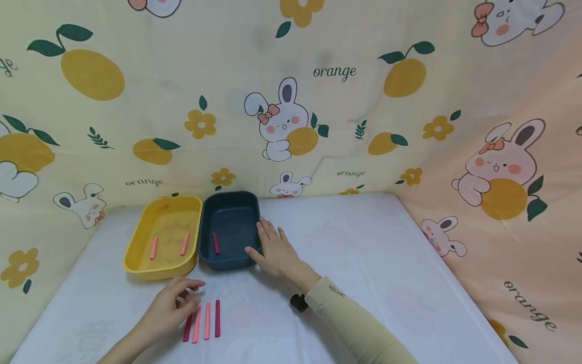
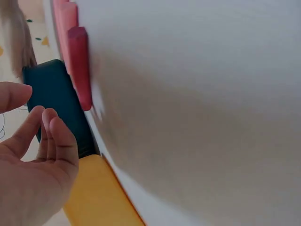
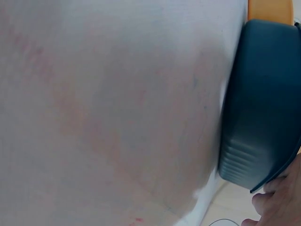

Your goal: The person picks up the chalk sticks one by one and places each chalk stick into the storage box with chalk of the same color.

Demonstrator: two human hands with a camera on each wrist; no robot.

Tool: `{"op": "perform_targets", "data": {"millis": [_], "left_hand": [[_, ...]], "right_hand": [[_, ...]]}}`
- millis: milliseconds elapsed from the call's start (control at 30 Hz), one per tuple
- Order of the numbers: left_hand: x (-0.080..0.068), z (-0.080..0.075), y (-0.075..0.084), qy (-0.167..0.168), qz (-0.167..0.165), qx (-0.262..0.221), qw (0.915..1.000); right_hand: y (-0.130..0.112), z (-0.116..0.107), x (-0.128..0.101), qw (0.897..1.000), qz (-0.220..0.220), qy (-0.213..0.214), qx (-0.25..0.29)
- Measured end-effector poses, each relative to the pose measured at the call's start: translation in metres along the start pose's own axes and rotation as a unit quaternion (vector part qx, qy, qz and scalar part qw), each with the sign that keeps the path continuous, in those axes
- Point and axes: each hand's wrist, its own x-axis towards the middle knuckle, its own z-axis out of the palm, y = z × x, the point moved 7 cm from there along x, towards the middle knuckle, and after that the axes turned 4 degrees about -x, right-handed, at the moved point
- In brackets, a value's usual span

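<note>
My left hand [image 1: 168, 307] hovers near a row of short sticks, its fingers loosely bent and holding nothing. Two of them are dark red, like the right-hand dark red stick [image 1: 217, 318], and two are pink, like the pink stick [image 1: 206, 321]. The hand overlaps the row's left end in the head view. My right hand [image 1: 278, 253] rests with extended fingers along the right rim of a dark blue tray [image 1: 229, 264]; in the right wrist view its fingertips [image 3: 263, 203] are at that rim. One dark red stick [image 1: 215, 243] lies inside the blue tray.
A yellow tray [image 1: 159, 273] stands against the blue tray's left side, holding two pink sticks [image 1: 153, 247]. Both trays sit toward the back of a white-covered table [image 1: 364, 283]. A patterned cloth [image 1: 227, 60] hangs behind and on the sides.
</note>
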Motion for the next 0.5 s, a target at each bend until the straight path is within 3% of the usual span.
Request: {"op": "perform_targets", "data": {"millis": [267,500], "left_hand": [[0.0,0.004,-0.01,-0.005,-0.047,0.044,0.9979],[0.0,0.006,-0.02,-0.015,-0.063,0.046,0.9969]], "right_hand": [[-0.002,-0.003,0.0,1.0,0.002,-0.004,0.003],[-0.002,-0.002,0.0,1.0,0.003,-0.005,-0.003]]}}
